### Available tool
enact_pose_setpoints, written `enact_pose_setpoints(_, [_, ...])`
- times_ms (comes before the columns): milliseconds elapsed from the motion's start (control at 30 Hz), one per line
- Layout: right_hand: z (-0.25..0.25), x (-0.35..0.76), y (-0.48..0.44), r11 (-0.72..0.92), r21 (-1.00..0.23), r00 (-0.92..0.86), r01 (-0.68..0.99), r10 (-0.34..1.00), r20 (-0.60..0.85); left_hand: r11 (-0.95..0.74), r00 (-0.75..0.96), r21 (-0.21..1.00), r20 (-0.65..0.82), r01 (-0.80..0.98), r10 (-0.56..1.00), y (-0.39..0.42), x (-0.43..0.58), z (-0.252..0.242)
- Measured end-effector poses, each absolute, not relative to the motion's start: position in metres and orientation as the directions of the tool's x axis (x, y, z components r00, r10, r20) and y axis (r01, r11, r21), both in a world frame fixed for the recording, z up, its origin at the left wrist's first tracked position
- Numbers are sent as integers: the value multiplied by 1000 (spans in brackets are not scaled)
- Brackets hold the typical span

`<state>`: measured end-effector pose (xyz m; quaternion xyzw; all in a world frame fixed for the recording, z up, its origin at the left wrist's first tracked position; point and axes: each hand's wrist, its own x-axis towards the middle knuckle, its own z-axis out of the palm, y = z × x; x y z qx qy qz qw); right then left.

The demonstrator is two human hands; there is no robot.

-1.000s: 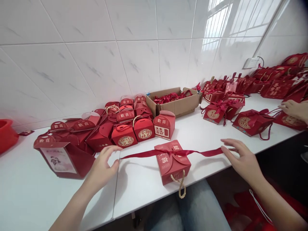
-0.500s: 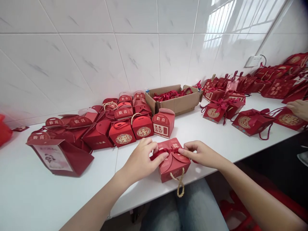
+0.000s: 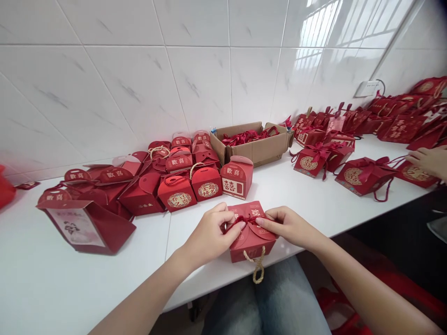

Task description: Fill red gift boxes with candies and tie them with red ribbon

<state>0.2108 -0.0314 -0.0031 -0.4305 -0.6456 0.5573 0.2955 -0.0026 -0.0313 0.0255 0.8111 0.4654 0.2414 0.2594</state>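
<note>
A red gift box (image 3: 252,251) with gold lettering sits at the front edge of the white table, a gold rope handle (image 3: 258,272) hanging down its near side. Across its top runs a dark red ribbon (image 3: 248,218), gathered at the centre. My left hand (image 3: 218,228) pinches the ribbon at the left of the box, thumb on top. From the right, my right hand (image 3: 284,226) grips the ribbon's other side between thumb and curled fingers. The ribbon ends are mostly hidden by my fingers.
Several red gift boxes (image 3: 178,193) crowd the table at left. A cardboard carton (image 3: 260,153) of red ribbons stands by the tiled wall. Ribboned boxes (image 3: 365,177) stand at right, where another person's hand (image 3: 429,163) touches one. The white table (image 3: 146,242) ends before my knees.
Both thumbs have come slightly closer together over the ribbon's centre, and my right hand has shifted a little left. The rope handle has swung slightly left.
</note>
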Motion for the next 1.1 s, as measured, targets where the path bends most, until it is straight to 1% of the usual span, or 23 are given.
enact_pose_setpoints(100, [-4, 212, -31, 13, -973, -446, 229, 890, -93, -427, 444, 664, 158, 613, 882, -31, -5, 26])
enact_pose_setpoints(200, [-3, 214, -31, 24, -975, -456, 219, 886, -81, -401, 448, 716, 137, 571, 883, -30, -10, 27])
enact_pose_setpoints(367, [-4, 221, -30, -77, -974, -411, 214, 897, -161, -348, 476, 788, 79, 509, 876, -27, -18, 25])
enact_pose_setpoints(467, [-8, 224, -31, -105, -977, -401, 187, 900, -174, -317, 468, 807, 58, 498, 882, -26, -19, 24])
enact_pose_setpoints(633, [-12, 231, -33, -86, -981, -403, 175, 903, -151, -302, 428, 803, 66, 513, 901, -26, -17, 24])
enact_pose_setpoints(733, [-13, 242, -35, -110, -981, -467, 159, 867, -173, -293, 411, 805, 67, 515, 909, -26, -16, 23])
enact_pose_setpoints(800, [-13, 250, -37, -132, -987, -530, 92, 832, -161, -291, 400, 802, 71, 521, 914, -27, -15, 23])
enact_pose_setpoints(900, [-11, 257, -42, -136, -987, -559, -89, 827, -64, -299, 389, 796, 87, 526, 917, -28, -11, 22])
enact_pose_setpoints(1000, [-7, 254, -45, -91, -973, -514, -212, 857, 32, -301, 377, 788, 94, 537, 921, -29, -9, 21])
enact_pose_setpoints(1100, [2, 245, -44, -4, -962, -413, -273, 904, 113, -307, 372, 757, 91, 577, 924, -30, -9, 19])
